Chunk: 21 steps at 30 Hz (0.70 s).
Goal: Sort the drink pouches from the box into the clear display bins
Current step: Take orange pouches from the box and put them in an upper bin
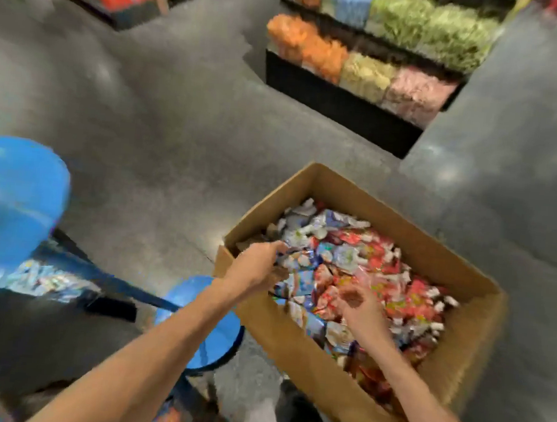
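While both bare forearms reach down from the near edge of the frame, a person works over an open brown cardboard box (307, 365) standing on a grey concrete floor (176, 134). The box is filled nearly to its rim with a loose heap of crinkled foil drink pouches (370, 262), blue and white on the side under the left hand, red and pink on the side beyond the right.

The left hand (255, 269) has crossed the box's left wall, and its fingers (279, 246) are curled down over the edge of a blue-and-white foil pouch (299, 259) lying on top of the heap; that pouch sits just past the fingertips and under them, touching its neighbours. The right hand (359, 305) hovers over the middle of the heap with its palm turned towards the camera. Its fingers (347, 296) are bent inward, but motion blur hides whether they grasp anything; red and pink pouches lie directly beneath and beyond them.

To the left of the left forearm stands a round blue plastic object (203, 325), close against the box. Well beyond both sets of fingers, across the floor, black display shelves (340, 108) carry blurred masses of orange, green and pink packets.
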Each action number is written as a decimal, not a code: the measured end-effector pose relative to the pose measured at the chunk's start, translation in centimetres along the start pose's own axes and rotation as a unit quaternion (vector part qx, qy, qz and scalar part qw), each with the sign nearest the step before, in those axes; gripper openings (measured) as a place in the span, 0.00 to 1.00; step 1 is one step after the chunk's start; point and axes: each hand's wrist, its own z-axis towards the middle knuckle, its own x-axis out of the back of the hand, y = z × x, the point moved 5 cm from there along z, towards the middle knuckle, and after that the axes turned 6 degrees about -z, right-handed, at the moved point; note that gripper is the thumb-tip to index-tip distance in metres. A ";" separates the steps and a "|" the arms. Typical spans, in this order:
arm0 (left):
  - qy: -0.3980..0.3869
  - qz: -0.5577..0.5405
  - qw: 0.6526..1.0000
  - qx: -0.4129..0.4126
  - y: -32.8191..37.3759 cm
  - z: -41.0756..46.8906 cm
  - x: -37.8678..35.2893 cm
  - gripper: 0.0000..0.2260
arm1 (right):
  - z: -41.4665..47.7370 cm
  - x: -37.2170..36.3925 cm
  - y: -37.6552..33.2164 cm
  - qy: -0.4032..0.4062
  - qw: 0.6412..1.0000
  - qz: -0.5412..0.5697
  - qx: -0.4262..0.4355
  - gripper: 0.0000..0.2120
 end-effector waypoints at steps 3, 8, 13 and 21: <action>-0.075 0.025 0.996 0.048 -0.1 4.3 -3.9 0.23 | 4.1 0.6 2.7 -0.039 0.995 -0.079 -0.038 0.10; -0.189 -0.024 0.980 0.065 1.6 8.2 -11.4 0.22 | 8.0 1.8 8.2 -0.074 0.927 -0.368 0.008 0.32; -0.203 -0.010 0.978 0.036 3.8 10.2 -17.1 0.26 | 9.0 2.0 11.6 -0.054 0.900 -0.432 0.018 0.39; -0.238 0.151 0.959 0.008 4.4 11.0 -21.4 0.39 | 11.3 1.3 10.7 0.002 0.940 -0.342 -0.006 0.33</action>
